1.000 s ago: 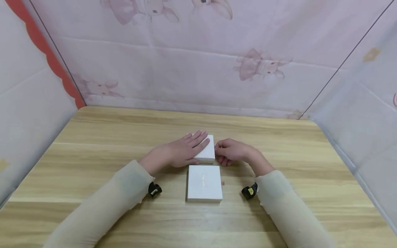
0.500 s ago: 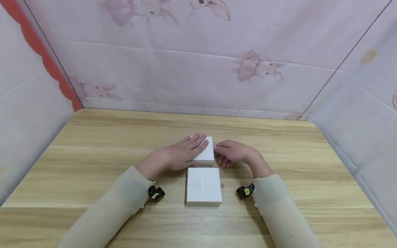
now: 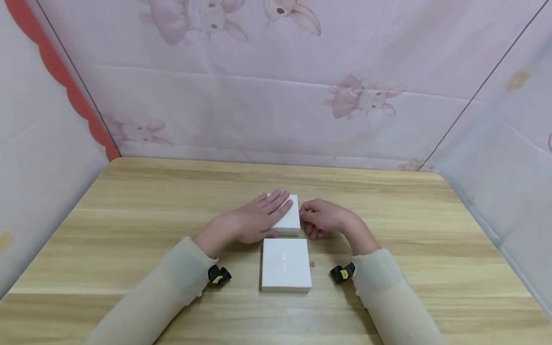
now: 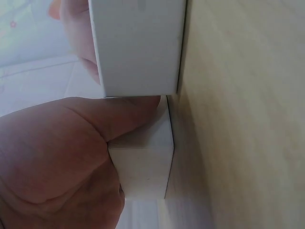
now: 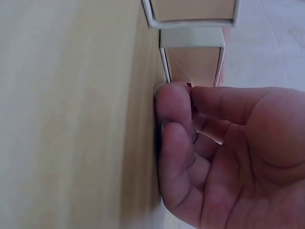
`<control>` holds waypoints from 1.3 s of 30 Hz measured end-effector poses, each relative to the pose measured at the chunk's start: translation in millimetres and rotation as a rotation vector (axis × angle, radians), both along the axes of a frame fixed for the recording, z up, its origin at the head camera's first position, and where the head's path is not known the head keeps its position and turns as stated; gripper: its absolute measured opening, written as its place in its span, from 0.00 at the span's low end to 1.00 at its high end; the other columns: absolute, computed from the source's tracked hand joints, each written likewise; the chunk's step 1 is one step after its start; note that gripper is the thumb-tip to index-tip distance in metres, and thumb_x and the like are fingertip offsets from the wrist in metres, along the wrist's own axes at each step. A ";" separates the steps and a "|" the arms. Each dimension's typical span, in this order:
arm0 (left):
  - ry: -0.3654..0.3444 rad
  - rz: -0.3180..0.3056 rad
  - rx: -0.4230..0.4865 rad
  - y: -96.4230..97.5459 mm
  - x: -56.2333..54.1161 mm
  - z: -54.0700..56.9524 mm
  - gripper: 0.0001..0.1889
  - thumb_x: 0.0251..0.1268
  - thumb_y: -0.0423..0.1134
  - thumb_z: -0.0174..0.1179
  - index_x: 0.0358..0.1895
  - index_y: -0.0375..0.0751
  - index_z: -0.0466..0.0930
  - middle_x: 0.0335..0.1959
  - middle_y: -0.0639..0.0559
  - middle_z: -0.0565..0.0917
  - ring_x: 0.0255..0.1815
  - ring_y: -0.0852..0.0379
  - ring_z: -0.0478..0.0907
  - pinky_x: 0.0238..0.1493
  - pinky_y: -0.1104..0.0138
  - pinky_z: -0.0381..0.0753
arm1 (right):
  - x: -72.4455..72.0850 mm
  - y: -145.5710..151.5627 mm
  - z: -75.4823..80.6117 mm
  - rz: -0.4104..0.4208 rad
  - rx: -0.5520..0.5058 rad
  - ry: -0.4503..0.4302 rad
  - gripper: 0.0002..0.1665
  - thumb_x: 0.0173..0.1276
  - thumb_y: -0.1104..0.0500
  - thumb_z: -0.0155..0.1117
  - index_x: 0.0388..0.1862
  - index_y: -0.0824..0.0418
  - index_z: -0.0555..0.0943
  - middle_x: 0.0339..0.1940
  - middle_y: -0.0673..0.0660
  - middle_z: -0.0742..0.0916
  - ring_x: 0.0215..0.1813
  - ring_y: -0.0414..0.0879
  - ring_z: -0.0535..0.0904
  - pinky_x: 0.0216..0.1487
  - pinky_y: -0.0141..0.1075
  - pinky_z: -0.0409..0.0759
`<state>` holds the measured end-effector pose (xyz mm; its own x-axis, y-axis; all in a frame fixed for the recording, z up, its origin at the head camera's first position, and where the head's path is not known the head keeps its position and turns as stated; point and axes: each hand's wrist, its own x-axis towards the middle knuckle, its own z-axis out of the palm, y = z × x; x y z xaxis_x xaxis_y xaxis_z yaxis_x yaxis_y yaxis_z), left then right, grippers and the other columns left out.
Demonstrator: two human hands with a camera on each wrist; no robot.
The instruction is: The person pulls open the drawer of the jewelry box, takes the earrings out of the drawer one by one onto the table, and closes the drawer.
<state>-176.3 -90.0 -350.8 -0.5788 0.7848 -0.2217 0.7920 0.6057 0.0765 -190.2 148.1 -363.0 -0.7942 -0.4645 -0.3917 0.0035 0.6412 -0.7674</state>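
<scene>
Two flat white boxes lie on the table, one behind the other. Across the top of the far box [image 3: 290, 219] rests my left hand [image 3: 254, 218], its fingers straight and its thumb at the near side, between the two boxes. My right hand [image 3: 326, 218] is at that box's right side. In the right wrist view, thumb and index finger [image 5: 174, 102] pinch a small tab at the box's brown inner end [image 5: 193, 64]; the fingers mostly hide the tab. The near box [image 3: 285, 263] carries faint gold lettering and a small pinkish tab [image 3: 312, 264] on its right side.
Both boxes stand on a wood-grain table [image 3: 151, 191]. A rabbit-print cloth [image 3: 267, 120] hangs behind the table, and pale cloths flank it left and right. Small black wrist cameras [image 3: 219, 276] sit at the cuffs.
The head view has tilted slightly. Hands and boxes keep about the same places on the table; the far box shows no clear opening.
</scene>
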 end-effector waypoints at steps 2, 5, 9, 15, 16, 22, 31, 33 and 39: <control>-0.007 0.007 0.003 -0.2 0.8 0.5 0.41 0.79 0.50 0.47 0.81 0.39 0.34 0.82 0.39 0.33 0.82 0.42 0.30 0.80 0.48 0.38 | 0.5 -0.6 0.4 -0.005 -0.001 -0.002 0.15 0.81 0.59 0.45 0.42 0.65 0.78 0.27 0.59 0.82 0.25 0.47 0.81 0.29 0.38 0.85; -0.015 0.010 0.011 -0.6 1.4 1.2 0.41 0.79 0.49 0.48 0.81 0.38 0.35 0.82 0.38 0.33 0.82 0.41 0.30 0.80 0.48 0.38 | 1.3 -0.9 1.0 -0.016 0.002 -0.001 0.14 0.81 0.59 0.46 0.42 0.65 0.79 0.27 0.59 0.83 0.26 0.47 0.82 0.30 0.39 0.85; -0.015 0.005 0.018 -0.5 1.3 1.4 0.41 0.79 0.49 0.48 0.81 0.38 0.35 0.82 0.38 0.34 0.82 0.41 0.31 0.80 0.48 0.38 | 1.4 -0.5 0.9 -0.029 0.007 0.004 0.14 0.80 0.59 0.47 0.42 0.64 0.79 0.26 0.59 0.83 0.25 0.47 0.82 0.29 0.38 0.85; -0.007 0.010 0.012 -1.5 0.1 -2.0 0.41 0.79 0.50 0.47 0.81 0.41 0.33 0.82 0.40 0.33 0.82 0.44 0.29 0.81 0.50 0.38 | 1.4 -0.4 0.1 -0.044 0.007 0.006 0.14 0.80 0.59 0.48 0.41 0.64 0.80 0.25 0.58 0.83 0.25 0.47 0.82 0.28 0.38 0.85; -0.009 0.010 0.011 -1.5 -0.1 -2.2 0.41 0.79 0.51 0.47 0.81 0.41 0.33 0.82 0.41 0.33 0.82 0.44 0.29 0.81 0.50 0.37 | 1.5 -0.1 0.3 -0.047 0.010 0.004 0.13 0.80 0.59 0.49 0.41 0.63 0.80 0.25 0.58 0.83 0.25 0.47 0.82 0.28 0.38 0.85; -0.017 0.008 0.014 -1.6 0.5 -1.0 0.41 0.79 0.50 0.47 0.81 0.40 0.33 0.82 0.40 0.33 0.82 0.44 0.29 0.81 0.50 0.37 | 3.6 -0.7 1.5 -0.057 0.014 0.006 0.13 0.79 0.59 0.49 0.41 0.64 0.80 0.25 0.59 0.83 0.24 0.47 0.82 0.28 0.38 0.85; -0.016 0.005 0.010 -1.6 1.2 -1.3 0.41 0.79 0.51 0.47 0.81 0.41 0.33 0.82 0.40 0.32 0.82 0.44 0.28 0.81 0.50 0.37 | 4.2 -1.1 0.7 -0.061 0.015 0.006 0.13 0.79 0.60 0.49 0.41 0.63 0.81 0.26 0.59 0.83 0.25 0.47 0.82 0.28 0.38 0.85; -0.021 0.006 0.014 -2.0 1.0 -2.3 0.41 0.79 0.50 0.47 0.81 0.41 0.33 0.82 0.40 0.32 0.82 0.44 0.28 0.81 0.50 0.36 | 3.8 -0.7 -0.3 -0.062 0.012 0.004 0.13 0.78 0.59 0.50 0.40 0.63 0.81 0.26 0.59 0.83 0.25 0.48 0.82 0.29 0.39 0.85; -0.027 0.010 0.016 -2.7 0.9 -2.9 0.41 0.79 0.50 0.47 0.81 0.41 0.32 0.82 0.41 0.32 0.82 0.45 0.28 0.81 0.51 0.35 | 3.7 0.1 -2.0 -0.060 0.006 0.004 0.13 0.78 0.59 0.51 0.40 0.64 0.81 0.25 0.59 0.83 0.25 0.48 0.82 0.29 0.39 0.85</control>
